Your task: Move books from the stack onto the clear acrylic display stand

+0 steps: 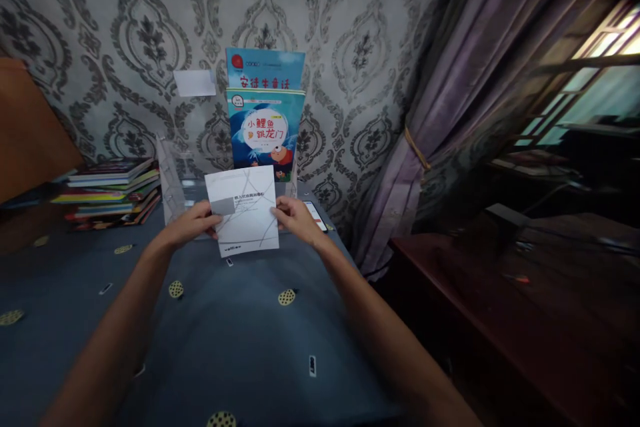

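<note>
A white printed booklet [249,227] is held up between both hands above the blue cloth. My left hand [193,223] pinches its left edge, and my right hand [295,217] pinches its right edge. Just behind it stand two picture books, one before the other: a front book with a fish on its blue cover [265,130] and a taller light-blue book [267,67] at the back. They rest in a clear plastic rack [171,180], whose lower part is partly hidden by the booklet and my hands. A small white label [195,83] shows at the rack's upper left.
On the left lies a stack of books [113,190] beside an orange-brown object [35,130]. A lit phone [316,217] lies right of my right hand. The patterned blue tablecloth [240,333] spreads below. A purple curtain [395,193] and a dark red table [450,293] stand at the right.
</note>
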The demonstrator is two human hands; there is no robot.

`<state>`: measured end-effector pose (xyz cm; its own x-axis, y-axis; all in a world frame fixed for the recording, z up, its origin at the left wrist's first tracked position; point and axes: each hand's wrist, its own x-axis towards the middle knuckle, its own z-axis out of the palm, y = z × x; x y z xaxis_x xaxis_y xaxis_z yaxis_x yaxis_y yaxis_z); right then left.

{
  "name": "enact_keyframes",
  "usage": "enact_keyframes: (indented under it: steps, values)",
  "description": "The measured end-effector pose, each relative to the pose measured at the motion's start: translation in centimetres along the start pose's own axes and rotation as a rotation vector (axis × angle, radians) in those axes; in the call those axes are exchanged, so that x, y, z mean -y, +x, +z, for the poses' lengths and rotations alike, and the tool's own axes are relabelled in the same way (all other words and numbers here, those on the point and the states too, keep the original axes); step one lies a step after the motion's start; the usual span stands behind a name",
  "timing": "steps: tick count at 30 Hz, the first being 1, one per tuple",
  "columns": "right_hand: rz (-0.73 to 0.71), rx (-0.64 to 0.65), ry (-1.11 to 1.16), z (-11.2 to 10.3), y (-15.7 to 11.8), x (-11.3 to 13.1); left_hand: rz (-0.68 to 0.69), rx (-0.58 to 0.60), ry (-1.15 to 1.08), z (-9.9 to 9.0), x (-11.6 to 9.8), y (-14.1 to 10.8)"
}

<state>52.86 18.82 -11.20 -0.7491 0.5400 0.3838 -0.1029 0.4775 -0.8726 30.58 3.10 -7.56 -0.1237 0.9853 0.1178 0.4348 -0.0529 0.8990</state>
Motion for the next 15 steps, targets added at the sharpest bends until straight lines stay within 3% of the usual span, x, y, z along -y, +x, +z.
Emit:
enact_keyframes:
  steps: [4,10,13,15]
  values:
    - [-0.089,0.035,-0.104,-2.3,1.7,2.4,0.174,-0.203,-0.019,-0.2,-1.4,1.1]
    - [-0.391,-0.331,-0.283,-4.4,2.1,5.9,0.531,-0.526,0.02,1.6,-4.5,2.5]
    - [-0.438,-0.409,-0.3,-4.8,2.0,6.7,0.623,-0.662,0.087,2.8,-5.4,3.1]
    - [-0.431,-0.42,-0.318,-5.0,2.0,6.8,0.64,-0.686,0.109,3.3,-5.4,3.5]
